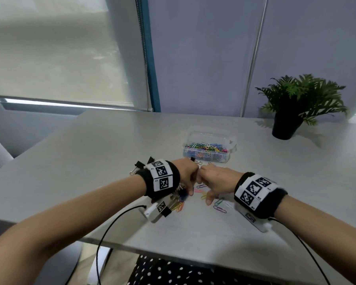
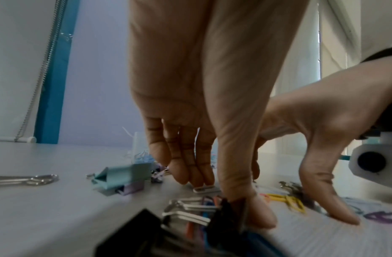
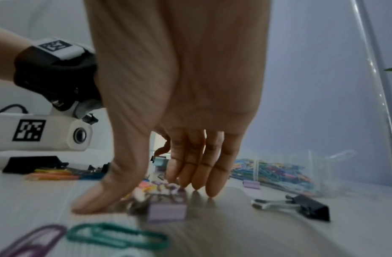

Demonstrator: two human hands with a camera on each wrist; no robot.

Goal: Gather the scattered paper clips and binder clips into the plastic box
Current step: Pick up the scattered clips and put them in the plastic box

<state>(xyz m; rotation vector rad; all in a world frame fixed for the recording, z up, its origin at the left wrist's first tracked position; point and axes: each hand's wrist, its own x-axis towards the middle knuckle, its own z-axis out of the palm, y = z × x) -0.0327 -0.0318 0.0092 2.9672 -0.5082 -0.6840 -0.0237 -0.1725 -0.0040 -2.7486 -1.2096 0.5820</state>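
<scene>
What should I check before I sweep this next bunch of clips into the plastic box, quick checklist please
1. Plastic box open and within reach beyond the hands: ok.
2. Room left in the box: ok, though paper clips already cover its floor.
3. Left hand free to gather: ok, fingertips down on the table, nothing pinched.
4. Right hand free: ok, fingers straight by the lilac binder clip.
5. Every loose clip corralled: not ok, the black binder clip lies outside the hands.
6. Clips hidden under the palms: cannot tell.
</scene>
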